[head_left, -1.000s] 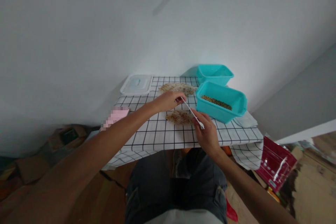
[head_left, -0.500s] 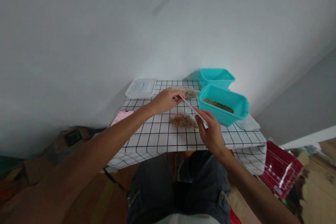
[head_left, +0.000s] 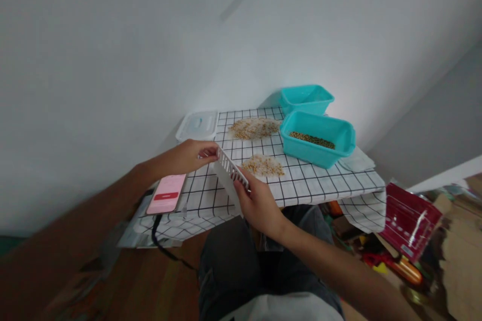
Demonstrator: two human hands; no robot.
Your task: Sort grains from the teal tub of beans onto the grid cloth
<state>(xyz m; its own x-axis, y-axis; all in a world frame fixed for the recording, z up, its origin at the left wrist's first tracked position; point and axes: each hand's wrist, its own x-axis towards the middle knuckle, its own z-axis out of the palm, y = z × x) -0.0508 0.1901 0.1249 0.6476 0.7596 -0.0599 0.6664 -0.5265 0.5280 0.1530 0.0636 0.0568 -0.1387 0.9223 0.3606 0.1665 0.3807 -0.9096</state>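
Note:
My left hand (head_left: 194,155) pinches the far-left end of a thin white slotted plastic tray (head_left: 228,181). Gripping its near-right end is my right hand (head_left: 263,205), thumb and fingers closed over the rim. The tray is held tilted on its edge above the table's front, its row of slots facing up. Just beyond it lies a small spread of mixed yellowish and pale grains (head_left: 265,165). A larger spread of similar grains (head_left: 254,128) lies farther back. On the right, a teal tub (head_left: 320,155) holds greenish-brown beans or grains (head_left: 311,141).
Behind that tub stands a second teal tub (head_left: 307,103). A white lidded container (head_left: 198,126) sits at the back left. A pink-screened phone (head_left: 166,194) lies at the table's left front corner, a cable near it. A red bag (head_left: 409,220) is beyond the right edge.
Both hands have carried the white tray left and toward me, tipping it so its slots show. The phone and the grain spreads are less covered now.

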